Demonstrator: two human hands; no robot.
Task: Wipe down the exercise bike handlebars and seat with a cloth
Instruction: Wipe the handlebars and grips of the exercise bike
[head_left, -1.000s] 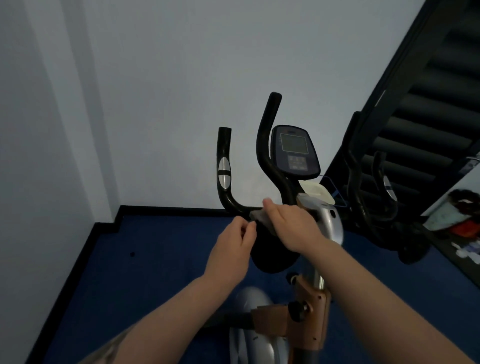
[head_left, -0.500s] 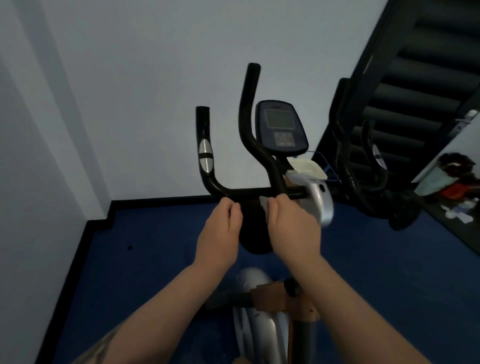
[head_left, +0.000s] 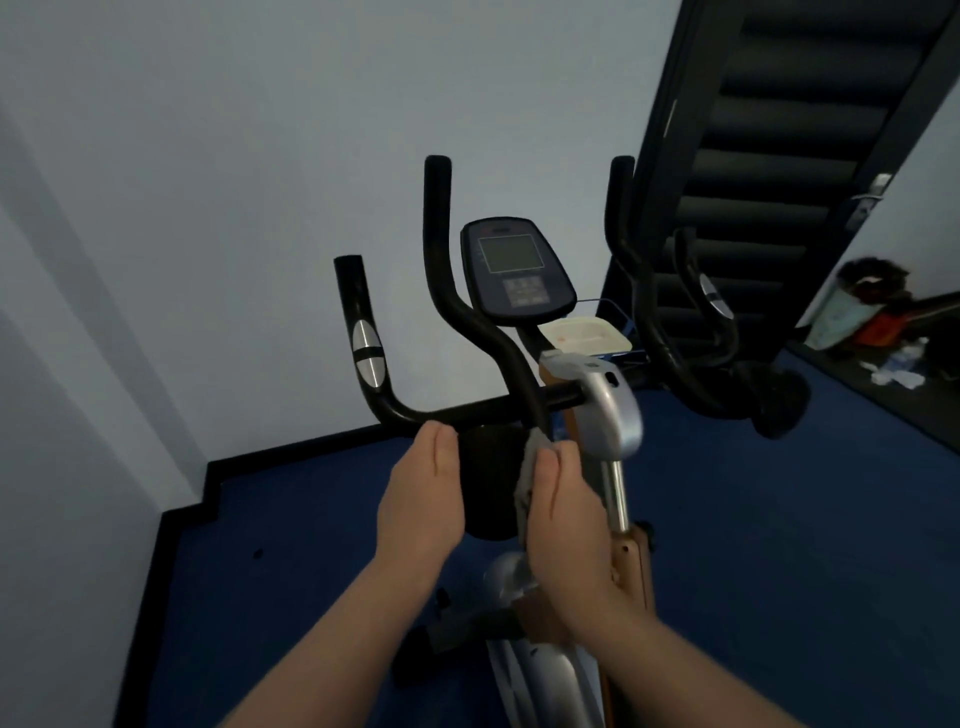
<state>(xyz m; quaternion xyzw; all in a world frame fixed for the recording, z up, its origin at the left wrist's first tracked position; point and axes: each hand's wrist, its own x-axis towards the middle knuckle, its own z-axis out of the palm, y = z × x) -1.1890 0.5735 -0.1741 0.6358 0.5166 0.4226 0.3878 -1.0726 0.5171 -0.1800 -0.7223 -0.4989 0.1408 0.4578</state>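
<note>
**Both hands at the handlebar, cloth in the right**

I see a pale wall (head_left: 234, 156) meeting a blue floor (head_left: 311, 519) in a corner; the exercise bike's handlebar (head_left: 467, 413) crosses the middle of my view, its console (head_left: 514, 270) above; my left hand (head_left: 421, 499) sits just below the horizontal bar, fingers curled over near it, though I cannot tell whether they grip it; my right hand (head_left: 563, 514) is closed around a grey cloth (head_left: 527, 467), pinched just under the bar where the upright grip joins; a second bike (head_left: 691, 338) stands well apart to the right.
</note>
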